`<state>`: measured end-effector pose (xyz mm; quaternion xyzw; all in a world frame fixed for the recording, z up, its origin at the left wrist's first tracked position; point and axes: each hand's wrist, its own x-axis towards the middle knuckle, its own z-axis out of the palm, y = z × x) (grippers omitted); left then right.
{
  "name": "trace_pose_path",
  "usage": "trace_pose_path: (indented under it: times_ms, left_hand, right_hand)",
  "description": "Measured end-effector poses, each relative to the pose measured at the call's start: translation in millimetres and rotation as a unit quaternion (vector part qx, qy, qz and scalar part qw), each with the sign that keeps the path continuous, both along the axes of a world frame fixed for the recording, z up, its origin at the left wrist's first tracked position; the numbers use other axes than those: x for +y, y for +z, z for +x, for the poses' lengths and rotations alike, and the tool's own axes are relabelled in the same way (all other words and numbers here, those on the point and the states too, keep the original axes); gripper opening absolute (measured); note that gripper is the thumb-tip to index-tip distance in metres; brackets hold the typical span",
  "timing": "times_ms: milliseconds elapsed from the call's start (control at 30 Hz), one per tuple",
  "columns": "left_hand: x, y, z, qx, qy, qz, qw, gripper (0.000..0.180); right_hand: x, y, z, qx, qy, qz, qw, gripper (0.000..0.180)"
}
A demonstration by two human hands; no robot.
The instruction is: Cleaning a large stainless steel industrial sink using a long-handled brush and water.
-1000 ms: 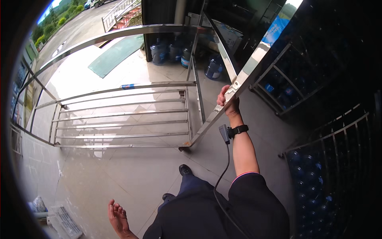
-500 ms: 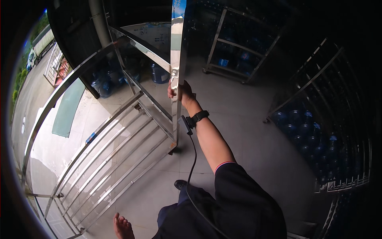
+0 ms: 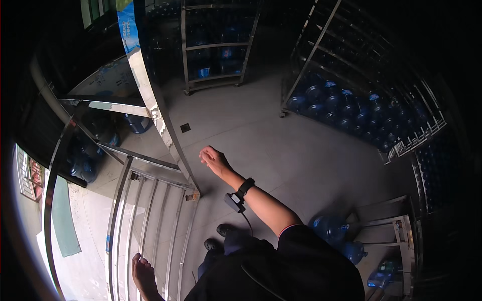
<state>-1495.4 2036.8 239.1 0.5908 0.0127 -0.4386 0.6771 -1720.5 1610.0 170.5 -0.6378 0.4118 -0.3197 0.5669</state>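
Note:
My right hand (image 3: 215, 159) hangs in the air at mid-picture, just right of a shiny metal rack's upright post (image 3: 159, 118). It touches nothing, and its fingers are loosely bent around empty space. A black strap with a small box (image 3: 234, 201) and a cable sits on that wrist. Lower left, my left hand (image 3: 143, 273) is held over the rack's slatted base (image 3: 156, 215) with fingers loosely apart and nothing visible in them. Blue film (image 3: 128, 30) covers the top of the post.
Another wheeled rack (image 3: 217, 46) stands at the back. On the right, a rack holds several blue water jugs (image 3: 346, 108). More jugs (image 3: 329, 228) lie near a metal frame (image 3: 401, 226) at lower right. A large blue jug (image 3: 137, 123) stands behind the near rack.
My right hand has let go of the metal post and come away from it. The view has turned right, bringing the jugs at lower right into sight. My left hand stays low.

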Motion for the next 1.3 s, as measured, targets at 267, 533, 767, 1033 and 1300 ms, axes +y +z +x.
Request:
trace_pose_path:
  times_ms: [267, 533, 767, 1033, 1300]
  left_hand:
    - [-112.4, 7.4, -39.2, 0.042, -0.178, 0.0, 0.983, 0.026]
    - [-265.5, -2.9, -139.6, 0.133, -0.326, -0.045, 0.935, 0.022]
    - [-392.9, 19.6, -256.1, 0.093, -0.473, -0.097, 0.871, 0.029]
    - [-471.0, 5.8, -293.0, 0.112, -0.463, -0.053, 0.878, 0.028]
    - [-608.8, -4.7, -253.8, -0.088, -0.429, -0.081, 0.895, 0.024]
  right_hand:
    - [129.8, -86.8, -268.8, 0.205, -0.214, 0.258, 0.919, 0.019]
    - [222.6, -119.7, -462.6, 0.066, -0.416, 0.352, 0.836, 0.028]
    - [157.5, -122.5, -532.9, 0.028, -0.412, 0.319, 0.853, 0.034]
    - [63.6, -146.3, -576.8, 0.03, -0.426, 0.319, 0.846, 0.032]
    - [-97.2, -132.3, -526.7, 0.02, -0.383, 0.281, 0.88, 0.036]
